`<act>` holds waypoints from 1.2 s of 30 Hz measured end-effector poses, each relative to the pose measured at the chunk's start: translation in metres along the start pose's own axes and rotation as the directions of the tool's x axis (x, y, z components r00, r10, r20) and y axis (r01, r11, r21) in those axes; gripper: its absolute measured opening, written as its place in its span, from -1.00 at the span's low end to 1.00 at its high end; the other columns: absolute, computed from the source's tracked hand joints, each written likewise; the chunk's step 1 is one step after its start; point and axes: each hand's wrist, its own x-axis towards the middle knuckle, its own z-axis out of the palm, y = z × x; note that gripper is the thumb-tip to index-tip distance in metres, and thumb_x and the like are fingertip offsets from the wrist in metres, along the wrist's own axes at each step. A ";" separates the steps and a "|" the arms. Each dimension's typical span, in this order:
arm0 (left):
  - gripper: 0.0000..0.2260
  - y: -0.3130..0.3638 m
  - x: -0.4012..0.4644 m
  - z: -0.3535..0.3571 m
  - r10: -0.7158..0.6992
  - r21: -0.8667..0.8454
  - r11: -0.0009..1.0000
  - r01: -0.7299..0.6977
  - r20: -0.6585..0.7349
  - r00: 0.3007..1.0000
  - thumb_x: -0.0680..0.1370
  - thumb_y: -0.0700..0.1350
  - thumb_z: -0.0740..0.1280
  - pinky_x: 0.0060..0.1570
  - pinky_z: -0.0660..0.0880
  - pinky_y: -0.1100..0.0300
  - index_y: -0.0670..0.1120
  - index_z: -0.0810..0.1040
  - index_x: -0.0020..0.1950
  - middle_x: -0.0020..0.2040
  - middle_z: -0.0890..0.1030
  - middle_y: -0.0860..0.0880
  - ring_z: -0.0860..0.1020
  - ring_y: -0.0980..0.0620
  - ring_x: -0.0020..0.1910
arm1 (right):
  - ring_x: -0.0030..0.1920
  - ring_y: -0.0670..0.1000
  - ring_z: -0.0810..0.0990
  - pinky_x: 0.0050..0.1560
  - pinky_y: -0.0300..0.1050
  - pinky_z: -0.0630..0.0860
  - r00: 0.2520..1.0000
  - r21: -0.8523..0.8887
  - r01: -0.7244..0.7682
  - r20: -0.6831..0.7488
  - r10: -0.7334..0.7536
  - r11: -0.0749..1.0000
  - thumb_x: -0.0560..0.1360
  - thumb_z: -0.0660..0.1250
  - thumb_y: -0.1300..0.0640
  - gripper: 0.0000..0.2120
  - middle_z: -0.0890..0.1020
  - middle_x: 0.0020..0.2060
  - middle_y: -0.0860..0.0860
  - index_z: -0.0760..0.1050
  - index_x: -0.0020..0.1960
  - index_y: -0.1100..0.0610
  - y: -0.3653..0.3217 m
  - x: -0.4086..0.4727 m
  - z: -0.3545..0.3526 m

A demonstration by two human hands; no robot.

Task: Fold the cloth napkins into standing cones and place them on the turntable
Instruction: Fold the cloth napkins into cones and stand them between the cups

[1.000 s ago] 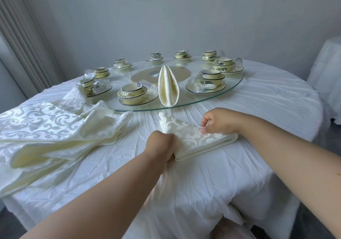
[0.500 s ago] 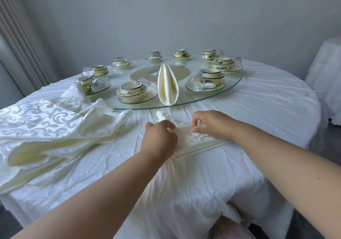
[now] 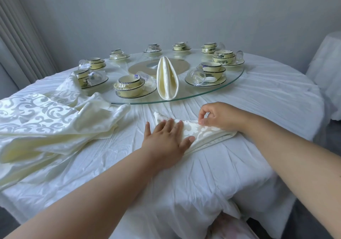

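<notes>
Both hands (image 3: 193, 128) on flat folded napkin (image 3: 201, 131)

Table (image 3: 258, 98): turntable (image 3: 238, 76), napkins (image 3: 46, 120).

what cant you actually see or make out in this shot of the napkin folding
Head view only:
- Folded napkin: its left part lies under the flat left hand; the fold there is hidden.
- Right hand: pinches the napkin's top edge; fingertips cover that edge.
- Pile of unfolded napkins: cut off by the left edge; count unclear.
- Far cups on the turntable: too small to read patterns.
- Standing cone: its back is hidden.
</notes>
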 end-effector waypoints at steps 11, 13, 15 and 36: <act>-0.19 0.000 -0.002 -0.005 0.009 0.041 0.999 -0.012 0.067 0.998 0.42 0.50 -0.12 0.46 -0.27 -0.17 0.11 -0.14 0.57 0.59 -0.10 0.00 -0.16 0.00 0.55 | -0.11 0.05 0.49 -0.19 -0.09 0.32 0.947 -0.498 -0.218 -0.316 0.059 0.840 0.54 0.12 -0.27 -0.60 0.49 -0.25 -0.04 0.40 -0.20 0.04 -0.008 -0.010 -0.006; -0.18 0.000 -0.001 -0.005 0.012 0.044 0.999 -0.015 0.071 0.997 0.41 0.50 -0.14 0.46 -0.27 -0.18 0.12 -0.15 0.56 0.59 -0.11 0.00 -0.17 0.00 0.55 | -0.04 0.06 0.50 -0.09 -0.07 0.36 0.861 -0.273 -0.049 -0.499 -0.098 0.961 0.55 0.00 -0.29 -0.50 0.53 -0.16 -0.01 0.46 -0.13 0.10 -0.024 -0.019 -0.004; -0.18 0.001 0.000 -0.005 0.009 0.044 0.999 -0.012 0.071 0.997 0.41 0.50 -0.14 0.46 -0.28 -0.17 0.12 -0.15 0.56 0.59 -0.11 0.00 -0.17 0.00 0.55 | 0.12 -0.05 0.52 0.12 -0.14 0.40 0.923 0.224 0.168 -0.378 -0.073 0.960 0.49 -0.11 -0.38 -0.33 0.60 0.04 -0.04 0.54 0.10 0.06 -0.044 -0.026 0.003; -0.20 0.000 0.000 -0.006 0.010 0.027 1.000 -0.012 0.087 0.996 0.42 0.50 -0.09 0.48 -0.26 -0.11 0.15 -0.15 0.56 0.58 -0.14 -0.13 -0.21 -0.06 0.55 | 0.43 -0.28 -0.39 0.47 -0.11 -0.37 0.960 -0.442 0.083 0.276 0.048 0.893 0.02 -0.65 -0.56 0.16 -0.28 0.51 -0.21 -0.34 0.53 -0.06 0.000 -0.059 0.016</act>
